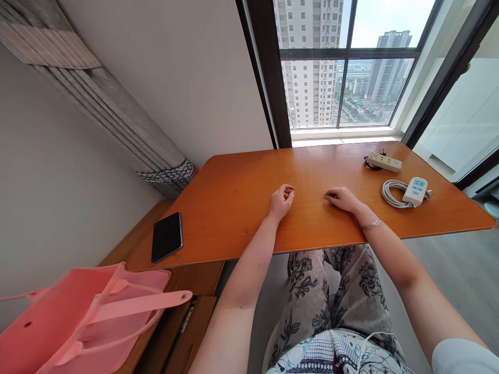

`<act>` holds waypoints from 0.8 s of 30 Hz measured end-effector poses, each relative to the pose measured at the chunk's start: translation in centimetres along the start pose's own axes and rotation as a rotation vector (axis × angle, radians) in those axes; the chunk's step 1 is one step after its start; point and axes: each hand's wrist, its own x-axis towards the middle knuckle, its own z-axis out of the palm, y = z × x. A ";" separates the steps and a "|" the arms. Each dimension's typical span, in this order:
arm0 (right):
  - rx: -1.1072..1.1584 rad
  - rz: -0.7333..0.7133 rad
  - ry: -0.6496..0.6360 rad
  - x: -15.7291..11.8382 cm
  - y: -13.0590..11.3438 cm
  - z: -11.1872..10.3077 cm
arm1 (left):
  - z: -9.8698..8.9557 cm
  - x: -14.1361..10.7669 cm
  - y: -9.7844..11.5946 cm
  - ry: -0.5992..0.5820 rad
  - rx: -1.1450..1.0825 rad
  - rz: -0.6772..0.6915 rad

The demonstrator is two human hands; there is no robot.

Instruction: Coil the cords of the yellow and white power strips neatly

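Note:
On the orange-brown wooden table (241,208), my left hand (282,201) rests on its side with the fingers loosely curled, and nothing shows in it. Across a short gap lies my right hand (343,198), palm down, its fingers bent together and a silver bangle on the wrist. No object touches either hand. Nearest to my right hand, off to its right, is a white power strip (415,191) with its pale cable coiled beside it. Behind that sits a beige power strip (385,161) with a black cord and plug.
A black tablet (167,237) lies at the table's left end. Below it, an open pink bag (97,317) stands on a brown wooden surface. A gathered grey curtain (117,119) hangs at the left wall. Beyond the table's far edge is a window (346,54).

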 end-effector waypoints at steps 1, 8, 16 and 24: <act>-0.001 0.000 -0.001 0.0 0.0 0.0 | 0.0 0.0 0.0 -0.003 0.001 0.000; -0.011 0.002 -0.002 0.0 -0.1 0.0 | -0.2 0.0 -0.1 -0.027 0.020 0.001; -0.011 0.002 0.003 0.0 0.1 0.1 | -0.2 -0.1 -0.1 -0.024 0.034 0.006; -0.015 0.006 -0.010 0.0 0.1 0.1 | -0.1 0.1 -0.6 -0.028 0.024 0.011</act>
